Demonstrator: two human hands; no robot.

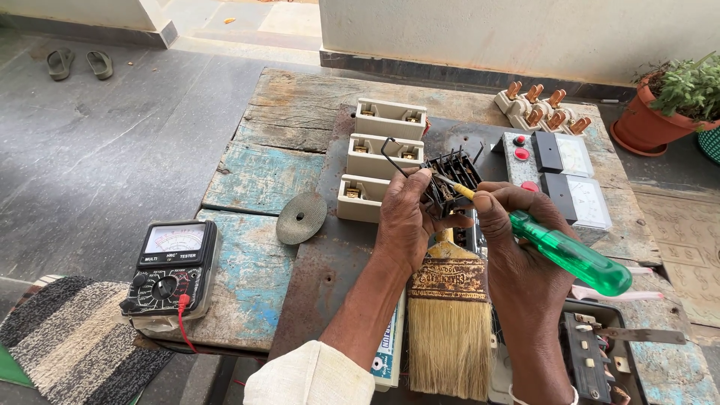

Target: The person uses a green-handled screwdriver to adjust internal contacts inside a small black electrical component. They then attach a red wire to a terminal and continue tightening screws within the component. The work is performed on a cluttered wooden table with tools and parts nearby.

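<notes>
I see the left hand (pixel 405 221) clamped around a black switch block (pixel 450 178) just right of the three cream fuse holders (pixel 379 156), and the right hand (pixel 514 225) closed on a green-handled screwdriver (pixel 570 253) whose tip meets that block. A paint brush (pixel 450 315) lies just below the block, between both wrists.

My left hand (pixel 405 221) reaches forward, back facing up, fingers curled closed in a grip; my right hand (pixel 514 232) sits just beside it, thumb and fingers pinched tight, wrist bent inward.
</notes>
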